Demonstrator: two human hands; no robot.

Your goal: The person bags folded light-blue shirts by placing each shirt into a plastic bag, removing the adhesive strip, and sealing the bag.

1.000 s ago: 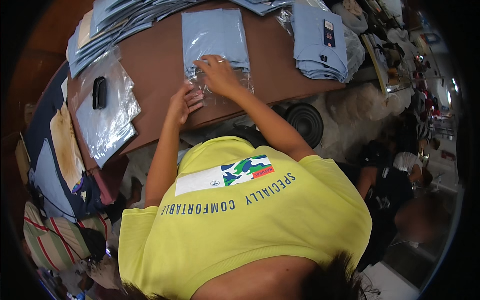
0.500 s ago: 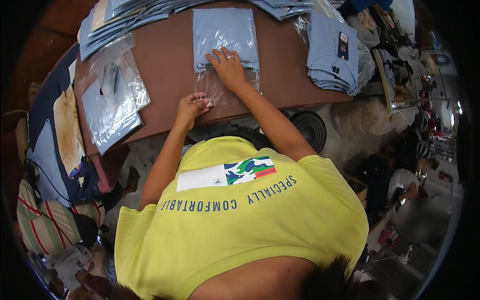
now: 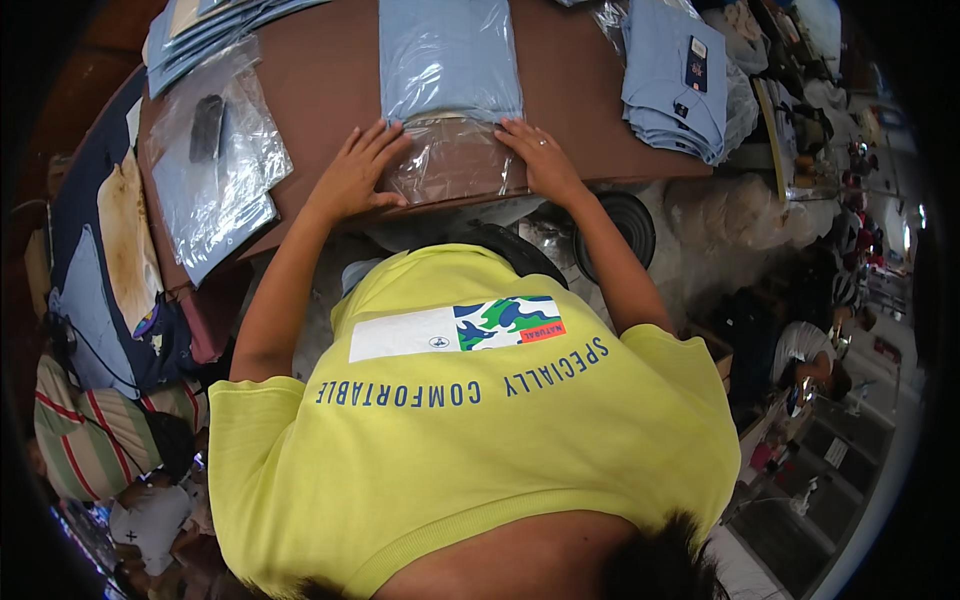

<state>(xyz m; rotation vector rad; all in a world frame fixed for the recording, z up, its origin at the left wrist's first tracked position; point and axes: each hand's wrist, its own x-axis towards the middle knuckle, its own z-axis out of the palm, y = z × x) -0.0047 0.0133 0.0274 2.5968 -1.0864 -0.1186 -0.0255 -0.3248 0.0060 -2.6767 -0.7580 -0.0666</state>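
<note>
In front of me on the brown table lies a folded light-blue garment (image 3: 448, 60) inside a clear plastic bag (image 3: 455, 165). The bag's loose end stretches toward me, down to the table's near edge. My left hand (image 3: 362, 170) lies with spread fingers at the bag's left side, fingertips by the garment's lower left corner. At the right side, my right hand (image 3: 538, 155), with a ring on one finger, touches the garment's lower right corner with fingers extended. Neither hand grips anything.
Bagged blue garments (image 3: 215, 175) lie at the left, and a blue stack (image 3: 190, 40) rises beyond them. Folded blue garments with a dark tag (image 3: 675, 85) sit at the right. A round black object (image 3: 615, 238) is below the table's edge (image 3: 640, 172).
My left hand has let go of the bag's end and opened farther up its left side. My right hand has moved from the garment's middle to its right corner.
</note>
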